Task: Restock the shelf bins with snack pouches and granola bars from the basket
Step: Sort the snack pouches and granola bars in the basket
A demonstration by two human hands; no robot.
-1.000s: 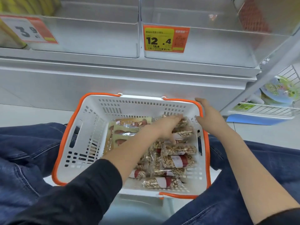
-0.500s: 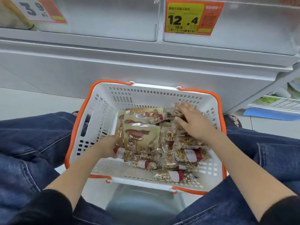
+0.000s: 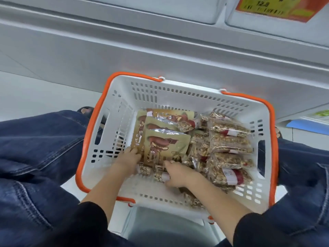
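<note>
A white basket with an orange rim (image 3: 179,95) sits between my knees. Tan snack pouches (image 3: 165,145) lie stacked in its left middle. Clear-wrapped granola bars (image 3: 231,139) with red and white labels fill its right side. My left hand (image 3: 130,159) grips the lower left corner of the pouch stack. Just below the front pouch, my right hand (image 3: 178,175) closes around a granola bar (image 3: 158,175) near the basket's front wall. The clear shelf bins (image 3: 160,8) show only as a strip at the top edge.
An orange and yellow price tag (image 3: 277,8) hangs on the bin front at top right. The grey shelf base (image 3: 160,56) runs behind the basket. My jeans-clad legs (image 3: 35,157) flank the basket. A blue item (image 3: 306,126) lies at far right.
My right hand moved from the far right of the basket to its near front, beside my left hand. My left hand shifted onto the pouch stack's corner. The view tilted down.
</note>
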